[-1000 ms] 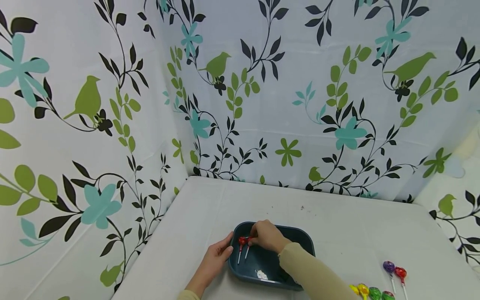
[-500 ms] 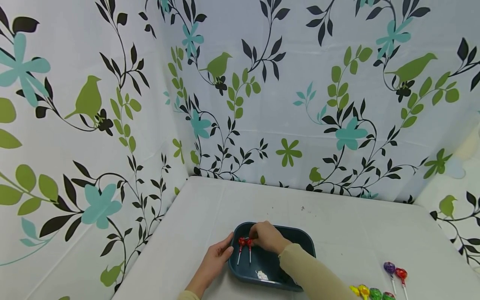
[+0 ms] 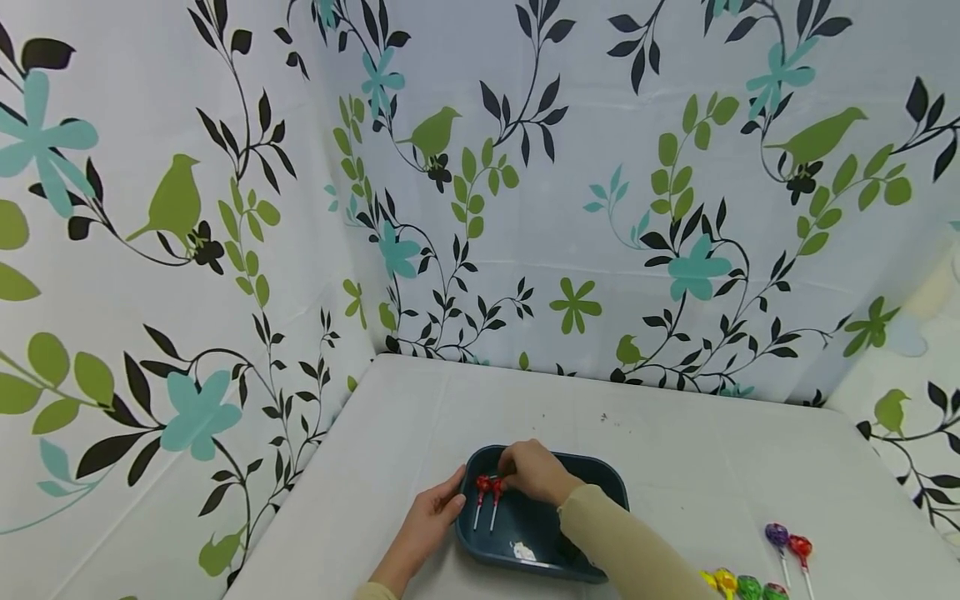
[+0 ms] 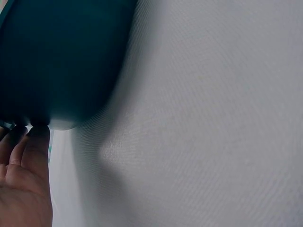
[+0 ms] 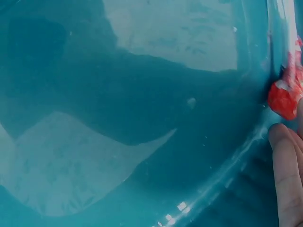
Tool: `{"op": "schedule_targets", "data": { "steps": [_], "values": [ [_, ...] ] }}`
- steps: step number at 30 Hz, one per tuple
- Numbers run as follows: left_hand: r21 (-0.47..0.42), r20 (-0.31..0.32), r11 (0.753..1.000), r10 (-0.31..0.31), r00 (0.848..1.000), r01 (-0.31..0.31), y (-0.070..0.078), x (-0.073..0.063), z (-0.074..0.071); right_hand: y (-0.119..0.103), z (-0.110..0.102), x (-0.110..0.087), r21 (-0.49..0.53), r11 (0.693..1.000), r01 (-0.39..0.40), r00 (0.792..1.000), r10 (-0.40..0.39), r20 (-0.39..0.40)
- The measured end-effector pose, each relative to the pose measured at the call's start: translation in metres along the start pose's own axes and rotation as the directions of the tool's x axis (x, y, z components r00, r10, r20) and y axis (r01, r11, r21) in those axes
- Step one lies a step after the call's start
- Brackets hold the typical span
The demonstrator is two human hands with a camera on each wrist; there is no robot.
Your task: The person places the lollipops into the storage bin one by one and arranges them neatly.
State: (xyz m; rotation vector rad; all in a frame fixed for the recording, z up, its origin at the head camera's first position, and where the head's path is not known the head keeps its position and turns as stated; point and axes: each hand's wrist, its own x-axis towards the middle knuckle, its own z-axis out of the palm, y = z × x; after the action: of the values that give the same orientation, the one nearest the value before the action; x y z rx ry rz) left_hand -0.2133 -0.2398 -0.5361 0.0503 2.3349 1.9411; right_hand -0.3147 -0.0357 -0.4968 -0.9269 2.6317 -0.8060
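In the head view, two red-wrapped lollipops lie side by side at the left end of a dark blue tray point(image 3: 536, 537), their white sticks toward the near side. My right hand point(image 3: 536, 471) reaches into the tray and pinches the right-hand lollipop point(image 3: 497, 492) at its wrapped head; the left-hand lollipop point(image 3: 482, 487) lies close beside it. The right wrist view shows fingertips point(image 5: 279, 135) against the red wrapper point(image 5: 284, 99). My left hand point(image 3: 429, 521) steadies the tray's left side, its straight fingers point(image 4: 35, 146) touching the outer wall in the left wrist view.
On the white table point(image 3: 420, 417) at the right lie a purple lollipop point(image 3: 777, 535) and a red one point(image 3: 801, 547). Yellow point(image 3: 725, 581) and green lollipops point(image 3: 749, 587) are cut off by the bottom edge. A patterned curtain point(image 3: 525, 208) stands behind and beside the table.
The stick of the pinched lollipop has swung right, then slightly back left, and now lies nearly parallel to the other. The left hand and tray stay in place.
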Motion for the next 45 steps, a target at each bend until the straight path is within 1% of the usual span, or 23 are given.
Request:
{"op": "schedule_targets", "data": {
  "steps": [3,6,9,11,14,16,17,19,21,24,27,29,31,33,35,39,41,44,45],
  "values": [
    [0.011,0.01,1.0,0.001,1.0,-0.001,0.0,0.001,0.003,0.005,-0.01,-0.006,0.048,0.998,0.029,0.999,-0.028,-0.023],
    [0.014,0.016,1.0,0.009,1.0,-0.009,-0.001,0.001,0.006,0.012,-0.029,-0.016,0.098,0.993,0.071,0.995,-0.063,-0.083],
    [0.029,0.007,0.999,0.025,1.0,-0.025,-0.002,0.002,0.007,0.021,-0.056,-0.032,0.151,0.986,0.065,0.985,-0.039,-0.168],
    [0.041,0.0,0.999,0.026,1.0,-0.026,-0.002,0.002,0.007,0.03,-0.077,-0.049,0.192,0.98,0.051,0.972,-0.004,-0.235],
    [0.056,-0.009,0.998,0.017,1.0,-0.016,-0.001,0.001,0.007,0.053,-0.107,-0.083,0.216,0.976,0.016,0.939,0.059,-0.338],
    [0.061,-0.017,0.998,0.006,1.0,-0.005,-0.001,0.0,0.007,0.073,-0.127,-0.111,0.2,0.98,-0.013,0.909,0.094,-0.405],
    [0.066,-0.02,0.998,0.005,1.0,-0.003,-0.001,0.0,0.006,0.085,-0.136,-0.126,0.187,0.982,-0.041,0.894,0.12,-0.432],
    [0.064,-0.025,0.998,0.0,1.0,0.002,-0.001,0.0,0.005,0.111,-0.154,-0.159,0.169,0.98,-0.104,0.868,0.173,-0.465],
    [0.065,-0.033,0.998,-0.007,0.999,0.009,0.0,0.0,0.003,0.137,-0.168,-0.19,0.166,0.969,-0.185,0.836,0.244,-0.492],
    [0.059,-0.061,0.998,-0.013,0.998,0.016,0.001,0.0,0.0,0.178,-0.182,-0.229,0.178,0.935,-0.307,0.792,0.355,-0.496],
    [0.057,-0.095,0.998,-0.03,0.995,0.035,0.002,-0.001,-0.003,0.21,-0.185,-0.256,0.215,0.884,-0.415,0.747,0.466,-0.475],
    [0.056,-0.107,0.997,-0.047,0.993,0.053,0.002,-0.002,-0.005,0.225,-0.184,-0.268,0.24,0.855,-0.46,0.727,0.518,-0.451],
    [0.058,-0.109,0.996,-0.058,0.992,0.064,0.002,-0.002,-0.005,0.235,-0.18,-0.276,0.258,0.83,-0.494,0.711,0.557,-0.429],
    [0.056,-0.107,0.996,-0.064,0.992,0.07,0.002,-0.002,-0.004,0.241,-0.174,-0.281,0.261,0.819,-0.511,0.708,0.573,-0.413],
    [0.055,-0.103,0.996,-0.065,0.993,0.071,0.002,-0.001,-0.002,0.245,-0.164,-0.285,0.251,0.815,-0.522,0.712,0.579,-0.398],
    [0.048,-0.093,0.996,-0.068,0.993,0.073,0.002,0.001,0.002,0.251,-0.142,-0.291,0.225,0.817,-0.53,0.731,0.575,-0.367],
    [0.047,-0.087,0.997,-0.065,0.994,0.069,0.003,0.002,0.004,0.254,-0.132,-0.295,0.219,0.814,-0.538,0.737,0.58,-0.346],
    [0.034,-0.074,0.997,-0.063,0.995,0.066,0.003,0.003,0.008,0.258,-0.119,-0.303,0.226,0.797,-0.559,0.73,0.603,-0.32],
    [0.033,-0.068,0.997,-0.061,0.996,0.064,0.004,0.003,0.009,0.259,-0.117,-0.305,0.228,0.79,-0.569,0.725,0.612,-0.316]
  ]
}}
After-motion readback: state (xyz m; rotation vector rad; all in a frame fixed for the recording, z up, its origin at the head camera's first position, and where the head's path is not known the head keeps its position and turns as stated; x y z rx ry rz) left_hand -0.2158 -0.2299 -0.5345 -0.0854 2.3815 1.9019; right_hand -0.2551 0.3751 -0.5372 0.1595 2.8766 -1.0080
